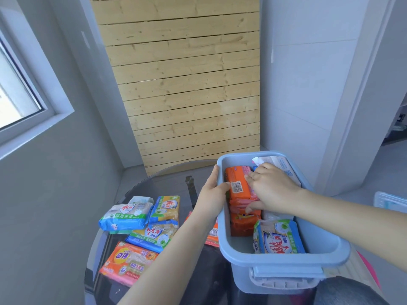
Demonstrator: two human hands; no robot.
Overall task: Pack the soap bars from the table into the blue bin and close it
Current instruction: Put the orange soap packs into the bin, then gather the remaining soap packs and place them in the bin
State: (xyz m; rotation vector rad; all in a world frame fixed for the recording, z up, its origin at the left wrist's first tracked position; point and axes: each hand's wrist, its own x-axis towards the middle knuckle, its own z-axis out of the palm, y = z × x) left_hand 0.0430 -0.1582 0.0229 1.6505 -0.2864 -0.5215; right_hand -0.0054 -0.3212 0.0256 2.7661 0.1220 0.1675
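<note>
The blue bin (286, 258) stands open at the right edge of the round glass table (154, 183). Inside it are orange soap bars (239, 183) standing in a row on the left, a white pack (279, 164) at the far end and a green-blue pack (279, 237) near the front. My left hand (211, 194) grips the bin's left wall, thumb inside against an orange pack. My right hand (271, 190) reaches into the bin and holds a pink-orange soap bar (244, 205) between fingers and thumb. Several soap bars (125, 216) lie on the table to the left.
An orange pack (212, 234) lies partly hidden between my left forearm and the bin. A wooden slat panel (187, 95) leans against the wall behind the table. A pale blue plastic piece (389, 201) lies at the right edge. A window (19, 95) is on the left.
</note>
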